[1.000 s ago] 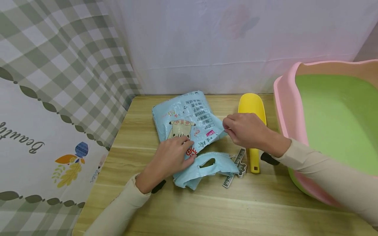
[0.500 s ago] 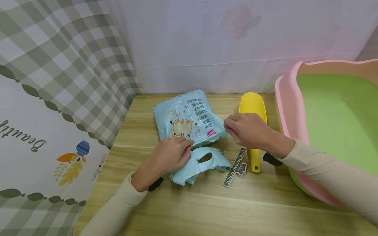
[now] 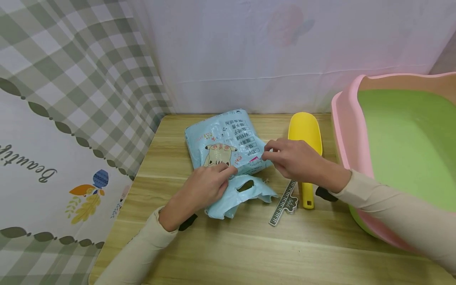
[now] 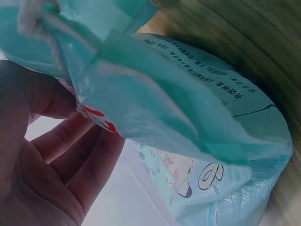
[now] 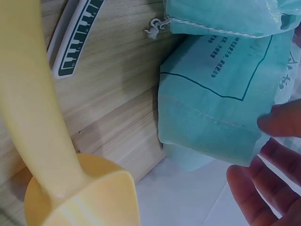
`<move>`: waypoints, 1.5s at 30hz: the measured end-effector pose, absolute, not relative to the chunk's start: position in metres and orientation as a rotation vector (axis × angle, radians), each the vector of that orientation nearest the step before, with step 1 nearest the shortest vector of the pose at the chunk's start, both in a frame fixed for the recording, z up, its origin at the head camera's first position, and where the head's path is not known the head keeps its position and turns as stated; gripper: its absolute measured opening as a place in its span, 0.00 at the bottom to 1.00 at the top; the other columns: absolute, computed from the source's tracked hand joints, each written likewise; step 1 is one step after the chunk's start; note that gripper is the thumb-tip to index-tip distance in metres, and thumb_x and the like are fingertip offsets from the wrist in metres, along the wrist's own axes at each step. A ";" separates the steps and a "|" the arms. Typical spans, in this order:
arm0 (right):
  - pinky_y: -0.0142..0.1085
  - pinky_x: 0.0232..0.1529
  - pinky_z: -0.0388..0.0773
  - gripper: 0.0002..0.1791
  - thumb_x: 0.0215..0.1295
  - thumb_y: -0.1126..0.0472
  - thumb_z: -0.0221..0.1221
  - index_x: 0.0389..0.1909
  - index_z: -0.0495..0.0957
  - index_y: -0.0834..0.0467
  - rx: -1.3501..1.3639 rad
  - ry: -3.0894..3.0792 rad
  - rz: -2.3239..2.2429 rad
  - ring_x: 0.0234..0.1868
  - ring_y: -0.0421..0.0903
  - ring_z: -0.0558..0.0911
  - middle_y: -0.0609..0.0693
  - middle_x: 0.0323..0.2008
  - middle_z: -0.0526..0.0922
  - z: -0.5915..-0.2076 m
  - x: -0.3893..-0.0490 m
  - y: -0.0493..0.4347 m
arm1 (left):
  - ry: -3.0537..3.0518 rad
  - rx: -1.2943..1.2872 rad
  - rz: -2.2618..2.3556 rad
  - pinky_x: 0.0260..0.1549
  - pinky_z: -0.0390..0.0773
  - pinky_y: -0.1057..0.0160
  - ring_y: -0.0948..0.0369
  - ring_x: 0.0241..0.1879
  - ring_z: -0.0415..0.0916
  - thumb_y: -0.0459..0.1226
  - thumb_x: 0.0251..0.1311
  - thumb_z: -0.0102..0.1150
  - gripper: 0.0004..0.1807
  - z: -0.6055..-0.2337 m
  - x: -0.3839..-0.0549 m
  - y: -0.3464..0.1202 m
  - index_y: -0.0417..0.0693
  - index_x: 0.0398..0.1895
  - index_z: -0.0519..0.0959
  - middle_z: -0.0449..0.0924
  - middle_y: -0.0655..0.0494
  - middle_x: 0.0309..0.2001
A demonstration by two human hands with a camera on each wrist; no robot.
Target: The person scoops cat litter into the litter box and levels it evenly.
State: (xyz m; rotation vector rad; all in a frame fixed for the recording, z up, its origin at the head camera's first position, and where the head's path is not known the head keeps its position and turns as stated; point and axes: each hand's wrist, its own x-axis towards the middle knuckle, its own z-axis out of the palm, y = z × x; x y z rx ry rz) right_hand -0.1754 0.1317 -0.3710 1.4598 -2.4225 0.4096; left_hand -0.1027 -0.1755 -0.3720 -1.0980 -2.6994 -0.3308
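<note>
A light-blue cat litter bag [image 3: 222, 136] with a cartoon animal and printed characters lies on the wooden table. Its top part, with a cut-out handle hole [image 3: 251, 190], flops toward the front edge. My left hand [image 3: 204, 185] pinches the bag by its red-printed part between thumb and fingers, also seen in the left wrist view. My right hand [image 3: 293, 158] is at the bag's right corner, its thumb and fingers spread apart around the edge. In the right wrist view the fingertips [image 5: 242, 176] are beside that corner. White stitching string hangs from the bag's top.
Right of the bag lies a yellow scoop [image 3: 304, 128], partly under my right hand. A piano-key-patterned clip [image 3: 281, 208] lies beside its handle. A pink and green litter box [image 3: 350, 130] stands at the right. Curtains hang behind and at the left.
The handle part of the bag has shifted left and up, off the clip. My right hand has loosened its pinch on the corner and moved slightly left. My left hand still pinches the bag.
</note>
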 end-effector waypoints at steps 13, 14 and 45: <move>0.41 0.34 0.86 0.07 0.63 0.68 0.76 0.39 0.91 0.55 1.527 -2.442 0.351 0.45 0.53 0.85 0.54 0.50 0.87 -0.377 -0.168 0.130 | -2.653 -1.079 -0.315 0.28 0.84 0.57 0.57 0.30 0.86 0.28 0.67 0.70 0.07 -0.371 -0.103 -0.174 0.48 0.42 0.85 0.88 0.54 0.38; 0.41 0.34 0.86 0.07 0.62 0.68 0.76 0.39 0.91 0.55 1.536 -2.441 0.350 0.45 0.53 0.85 0.54 0.51 0.87 -0.378 -0.167 0.130 | -2.648 -1.075 -0.309 0.28 0.85 0.57 0.57 0.30 0.86 0.28 0.66 0.71 0.07 -0.371 -0.103 -0.174 0.48 0.41 0.85 0.88 0.54 0.38; 0.42 0.31 0.87 0.12 0.65 0.66 0.74 0.48 0.93 0.56 1.452 -2.520 0.076 0.46 0.55 0.82 0.58 0.57 0.86 -0.373 -0.163 0.130 | -2.772 -1.026 -0.077 0.47 0.88 0.52 0.52 0.49 0.90 0.40 0.74 0.65 0.13 -0.374 -0.101 -0.157 0.48 0.53 0.93 0.92 0.55 0.55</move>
